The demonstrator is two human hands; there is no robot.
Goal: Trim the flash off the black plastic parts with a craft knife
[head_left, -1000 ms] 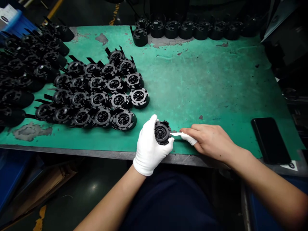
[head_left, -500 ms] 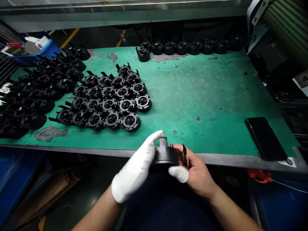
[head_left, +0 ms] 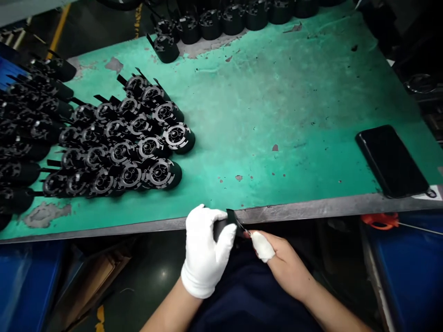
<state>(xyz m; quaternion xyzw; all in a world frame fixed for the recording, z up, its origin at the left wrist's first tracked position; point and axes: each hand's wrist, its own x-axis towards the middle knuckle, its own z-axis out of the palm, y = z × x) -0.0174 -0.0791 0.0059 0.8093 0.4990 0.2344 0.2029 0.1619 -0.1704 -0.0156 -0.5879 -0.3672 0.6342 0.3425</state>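
My left hand (head_left: 206, 253), in a white glove, is wrapped round a black round plastic housing (head_left: 221, 227) just off the table's front edge. The glove hides most of the housing, and a flat black tab (head_left: 231, 216) stands up from it between thumb and fingers. My right hand (head_left: 285, 263) is bare apart from a white cover on the thumb. It is closed on a thin metal blade (head_left: 245, 228), whose tip points at the housing. The blade's rear part is hidden in the hand.
Rows of similar black housings (head_left: 161, 173) stand on the green table (head_left: 270, 110) at left, with another row (head_left: 211, 25) along the back. A black phone (head_left: 391, 161) lies at right. Below the front edge are an orange-handled tool (head_left: 380, 221) and blue bins (head_left: 415, 263).
The housing has been turned and tilted in my left hand, which now wraps round it. My right hand has drawn off the housing with the blade. The view has shifted closer and rotated.
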